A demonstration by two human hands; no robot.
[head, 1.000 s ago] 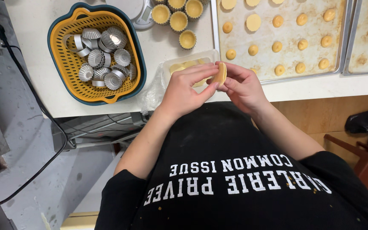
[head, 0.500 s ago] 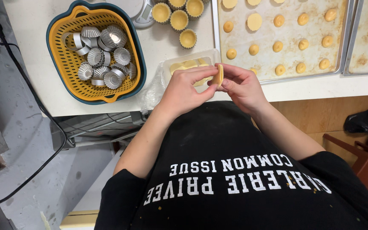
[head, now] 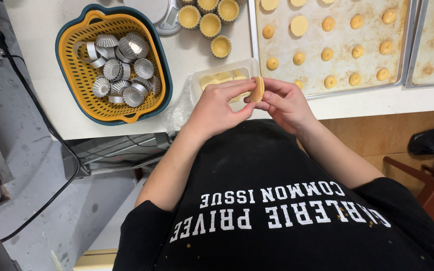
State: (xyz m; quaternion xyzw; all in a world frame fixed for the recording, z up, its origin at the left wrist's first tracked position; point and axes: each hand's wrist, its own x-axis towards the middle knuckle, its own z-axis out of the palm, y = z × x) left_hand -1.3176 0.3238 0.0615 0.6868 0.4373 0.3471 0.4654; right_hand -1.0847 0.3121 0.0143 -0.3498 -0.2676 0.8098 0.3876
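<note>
While both hands, left (head: pixel 217 108) and right (head: pixel 282 103), pinch the dough disc (head: pixel 257 89) on edge, even fingertip pressure should keep it round

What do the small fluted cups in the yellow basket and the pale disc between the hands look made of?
Fluted cups: thin shiny metal, likely aluminium or tin, judging by silver glare. Pale yellow disc, pinched by left hand and right hand: soft matte dough, apparently. Yellow basket: slotted plastic.
</note>
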